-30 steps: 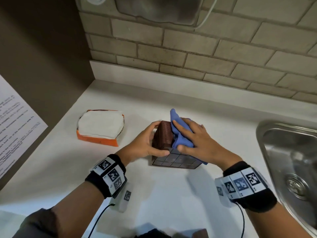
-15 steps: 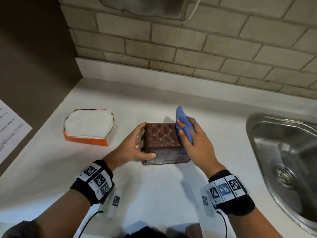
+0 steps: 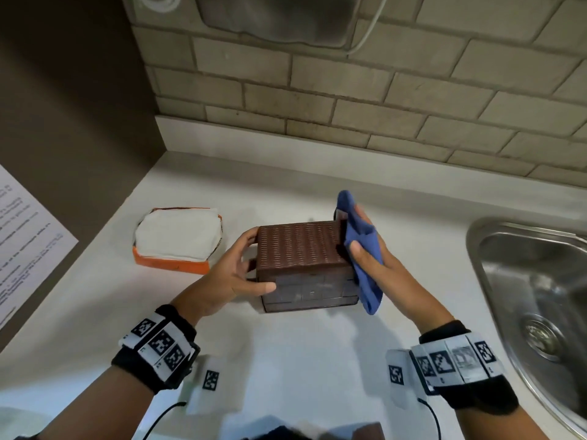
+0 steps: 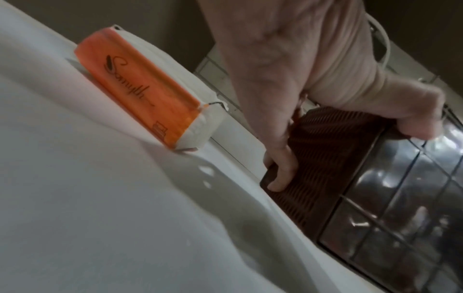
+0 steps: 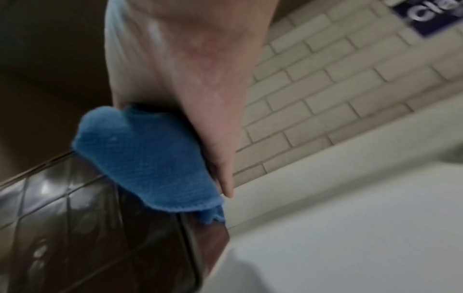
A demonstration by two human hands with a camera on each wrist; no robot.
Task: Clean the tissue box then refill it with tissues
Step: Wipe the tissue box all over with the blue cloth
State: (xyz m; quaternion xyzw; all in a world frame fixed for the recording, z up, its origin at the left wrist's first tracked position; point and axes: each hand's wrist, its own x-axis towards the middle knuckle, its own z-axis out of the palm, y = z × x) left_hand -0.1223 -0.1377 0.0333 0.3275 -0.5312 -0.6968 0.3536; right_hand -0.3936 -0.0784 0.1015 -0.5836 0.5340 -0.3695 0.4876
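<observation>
- The brown tissue box stands on the white counter, between both hands.
- The left hand grips its left side, thumb on the near face, fingers curled round the far edge.
- The right hand pinches a blue cloth against the box's right side.
- An orange tissue pack lies apart to the left, and a steel sink is on the right.

A white countertop spreads under and around the grip. Right of the grip a stainless steel sink is set into it, with a round drain in its floor. Behind the grip a low white upstand meets a beige brick-tile wall, where a grey wall unit and a white cable sit high up. Far left of the grip a printed sheet hangs on a brown wall. The right wrist view catches a blue sign by the tiles.
</observation>
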